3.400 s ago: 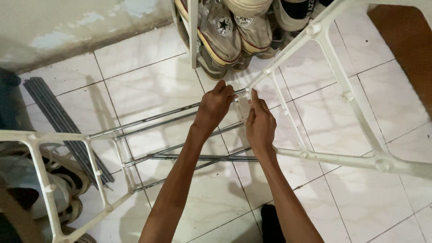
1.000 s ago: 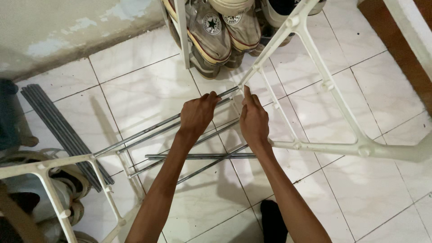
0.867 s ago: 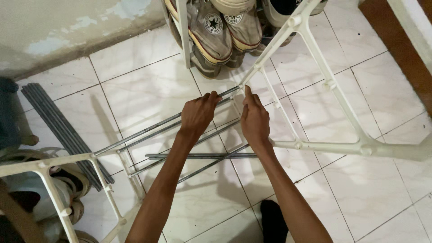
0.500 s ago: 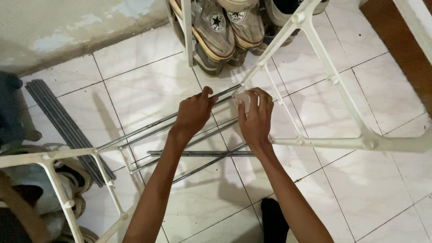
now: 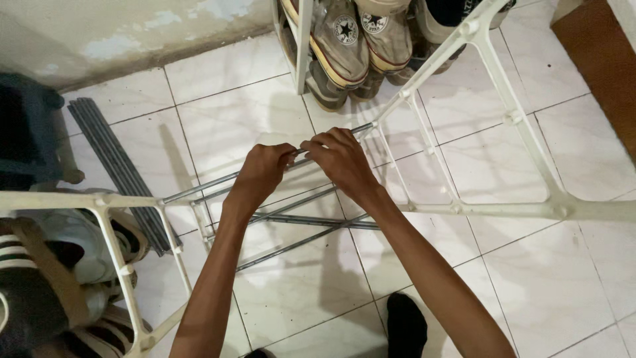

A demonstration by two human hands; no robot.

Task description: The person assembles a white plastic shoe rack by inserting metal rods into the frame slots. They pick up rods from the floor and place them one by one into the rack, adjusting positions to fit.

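Note:
My left hand and my right hand are side by side, both closed around the same thin grey metal rod. That rod runs between a white plastic side frame on the left and a larger white plastic side frame on the right. Two more metal rods lie crossed on the white tiled floor just under my forearms.
A bundle of dark metal rods lies on the tiles at the left. Grey sneakers sit in a white rack at the top. More shoes fill the lower left. A brown wooden panel stands at right. My dark-socked foot is below.
My hands have come together and moved slightly left along the rod. The view has shifted, so the right frame and sneakers sit a little further right.

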